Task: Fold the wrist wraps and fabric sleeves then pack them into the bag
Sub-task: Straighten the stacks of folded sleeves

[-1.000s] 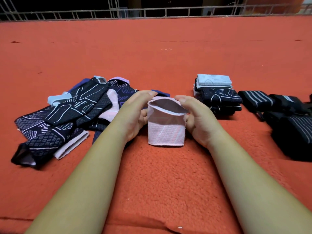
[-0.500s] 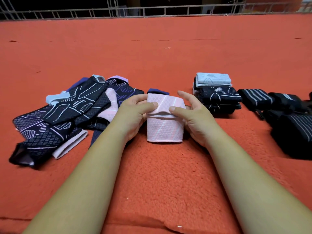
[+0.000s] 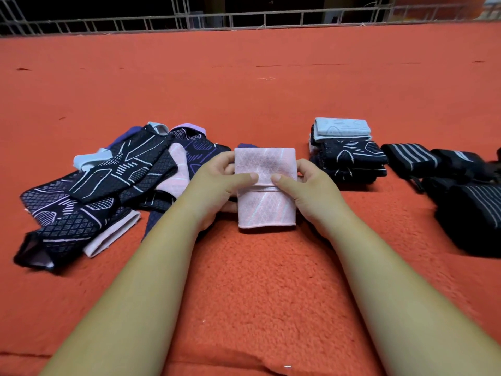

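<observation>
**A:** Where's the sleeve [image 3: 265,210]?

**B:** Dead centre on the carpet [image 3: 257,294], folded over, with its top flap overlapping the lower half. The left hand [image 3: 214,188] and right hand [image 3: 314,191] both pinch it. Thumbs sit on the flap's edge and the fingers [image 3: 305,165] curl behind, likely to pin the fold flat.

**A:** And the others?

**B:** A loose pile [image 3: 108,185] at 9 o'clock awaits folding. The folded stack [image 3: 347,156] is at 2 o'clock and the rolled wraps [image 3: 447,180] at 3 o'clock, probably sorted for packing. No bag in view.

Hemmed in left by loose sleeve pile [image 3: 103,194], right by folded stack [image 3: 349,156] and dark wraps [image 3: 466,202]; wide open over near carpet [image 3: 257,280].
</observation>
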The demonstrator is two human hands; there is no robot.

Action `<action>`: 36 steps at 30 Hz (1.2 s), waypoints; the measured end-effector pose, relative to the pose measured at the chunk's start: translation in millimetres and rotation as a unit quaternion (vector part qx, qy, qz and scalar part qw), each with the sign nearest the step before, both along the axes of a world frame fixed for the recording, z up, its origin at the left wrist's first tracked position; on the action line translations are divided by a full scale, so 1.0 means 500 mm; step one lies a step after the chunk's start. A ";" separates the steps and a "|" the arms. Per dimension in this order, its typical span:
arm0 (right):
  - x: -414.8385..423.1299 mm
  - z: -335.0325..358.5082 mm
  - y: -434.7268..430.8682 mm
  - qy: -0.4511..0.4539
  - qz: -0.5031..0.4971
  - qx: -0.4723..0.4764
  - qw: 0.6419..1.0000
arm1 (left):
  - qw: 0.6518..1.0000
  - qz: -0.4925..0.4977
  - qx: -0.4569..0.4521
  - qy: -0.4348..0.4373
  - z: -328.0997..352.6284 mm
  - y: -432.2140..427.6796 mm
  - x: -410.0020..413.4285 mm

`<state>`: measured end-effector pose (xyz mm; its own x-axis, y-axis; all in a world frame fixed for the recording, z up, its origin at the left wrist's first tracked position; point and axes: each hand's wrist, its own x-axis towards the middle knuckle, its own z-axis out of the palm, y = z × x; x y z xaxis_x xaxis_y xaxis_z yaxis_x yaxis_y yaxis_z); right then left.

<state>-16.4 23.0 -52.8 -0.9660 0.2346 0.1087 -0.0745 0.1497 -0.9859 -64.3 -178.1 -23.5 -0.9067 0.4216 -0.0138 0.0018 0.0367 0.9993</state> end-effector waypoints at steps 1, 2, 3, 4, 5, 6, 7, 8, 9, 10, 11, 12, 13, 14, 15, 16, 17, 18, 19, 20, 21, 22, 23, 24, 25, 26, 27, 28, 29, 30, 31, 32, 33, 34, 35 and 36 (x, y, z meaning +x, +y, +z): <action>0.001 0.000 0.001 0.002 -0.004 0.002 1.000 | 1.000 -0.010 -0.010 0.000 -0.002 -0.001 0.000; 0.001 0.000 0.001 0.002 -0.007 0.001 1.000 | 1.000 -0.014 -0.013 0.000 -0.003 -0.002 -0.001; 0.002 0.001 0.001 0.001 -0.007 -0.004 1.000 | 1.000 -0.016 -0.010 -0.001 -0.004 -0.003 -0.002; 0.003 0.002 0.001 -0.002 -0.003 -0.014 1.000 | 1.000 -0.016 -0.002 -0.002 -0.005 -0.003 -0.003; 0.003 0.003 0.000 -0.005 0.004 -0.029 1.000 | 1.000 -0.013 0.007 -0.003 -0.006 -0.003 -0.006; 0.003 0.004 0.000 -0.007 0.010 -0.049 0.999 | 1.000 -0.006 0.012 0.000 -0.008 -0.002 -0.008; 0.002 0.004 -0.001 -0.008 0.015 -0.071 0.997 | 1.000 0.005 0.016 0.005 -0.009 -0.002 -0.011; 0.001 0.004 -0.001 -0.010 0.023 -0.100 0.995 | 1.000 0.018 0.019 0.011 -0.011 -0.001 -0.013; 0.000 0.005 -0.002 -0.013 0.033 -0.137 0.990 | 0.999 0.030 0.023 0.014 -0.013 -0.001 -0.014; 0.000 0.008 -0.002 -0.019 0.044 -0.174 0.984 | 0.999 0.039 0.028 0.017 -0.013 -0.001 -0.015; 0.001 0.011 -0.003 -0.025 0.055 -0.206 0.977 | 0.998 0.046 0.033 0.017 -0.015 -0.001 -0.017; 0.001 0.015 -0.003 -0.029 0.064 -0.229 0.971 | 0.998 0.048 0.040 0.013 -0.016 -0.002 -0.020; 0.002 0.018 -0.002 -0.033 0.070 -0.245 0.967 | 0.998 0.042 0.051 0.007 -0.016 -0.003 -0.021; 0.000 0.019 -0.001 -0.036 0.072 -0.260 0.962 | 0.998 0.031 0.061 0.002 -0.017 -0.005 -0.022; 0.000 0.022 0.000 -0.039 0.071 -0.278 0.957 | 0.997 0.015 0.072 -0.003 -0.017 -0.005 -0.023; -0.001 0.025 0.002 -0.042 0.066 -0.299 0.951 | 0.996 0.003 0.086 -0.012 -0.016 -0.004 -0.023; -0.002 0.028 0.003 -0.046 0.059 -0.323 0.943 | 0.995 -0.002 0.099 -0.024 -0.013 -0.003 -0.022; -0.004 0.029 0.004 -0.047 0.053 -0.346 0.936 | 0.993 -0.004 0.108 -0.038 -0.009 -0.004 -0.020; -0.005 0.030 0.007 -0.046 0.051 -0.375 0.924 | 0.992 -0.004 0.112 -0.050 -0.003 -0.003 -0.017; -0.005 0.032 0.010 -0.048 0.050 -0.406 0.911 | 0.992 -0.001 0.115 -0.059 -0.001 -0.003 -0.017; -0.005 0.035 0.011 -0.052 0.049 -0.425 0.902 | 0.990 0.001 0.119 -0.069 0.000 -0.004 -0.018; -0.005 0.036 0.012 -0.060 0.044 -0.423 0.903 | 0.989 0.009 0.125 -0.073 0.000 -0.004 -0.021; -0.007 0.036 0.012 -0.066 0.038 -0.408 0.910 | 0.987 0.024 0.133 -0.081 0.001 -0.003 -0.021; -0.008 0.035 0.011 -0.063 0.032 -0.392 0.917 | 0.985 0.038 0.142 -0.089 0.000 -0.002 -0.023; -0.008 0.034 0.008 -0.049 0.027 -0.378 0.924 | 0.982 0.046 0.154 -0.100 0.002 0.000 -0.021; -0.009 0.032 0.005 -0.030 0.024 -0.367 0.929 | 0.978 0.049 0.169 -0.109 0.002 0.002 -0.021; -0.008 0.031 0.000 -0.015 0.023 -0.358 0.933 | 0.974 0.045 0.183 -0.121 0.004 0.006 -0.019; -0.007 0.029 -0.002 -0.006 0.019 -0.342 0.940 | 0.972 0.040 0.188 -0.132 0.004 0.007 -0.020; -0.008 0.025 -0.002 0.000 0.018 -0.325 0.946 | 0.971 0.029 0.188 -0.143 0.006 0.009 -0.017; -0.009 0.023 -0.002 0.009 0.013 -0.301 0.953 | 0.974 0.017 0.174 -0.146 0.005 0.010 -0.016; -0.010 0.021 -0.002 0.020 0.006 -0.276 0.961 | 0.978 0.008 0.153 -0.140 -0.001 0.010 -0.018; -0.011 0.018 -0.003 0.032 -0.002 -0.252 0.967 | 0.983 0.000 0.134 -0.126 -0.007 0.012 -0.017; -0.012 0.015 -0.005 0.042 -0.011 -0.230 0.972 | 0.986 0.002 0.124 -0.114 -0.012 0.014 -0.016; -0.012 0.011 -0.005 0.050 -0.019 -0.208 0.977 | 0.988 0.010 0.117 -0.103 -0.017 0.015 -0.016; -0.011 0.009 -0.006 0.055 -0.026 -0.185 0.981 | 0.989 0.017 0.111 -0.094 -0.022 0.016 -0.017; -0.007 0.010 -0.006 0.058 -0.032 -0.155 0.986 | 0.991 0.026 0.101 -0.082 -0.026 0.016 -0.019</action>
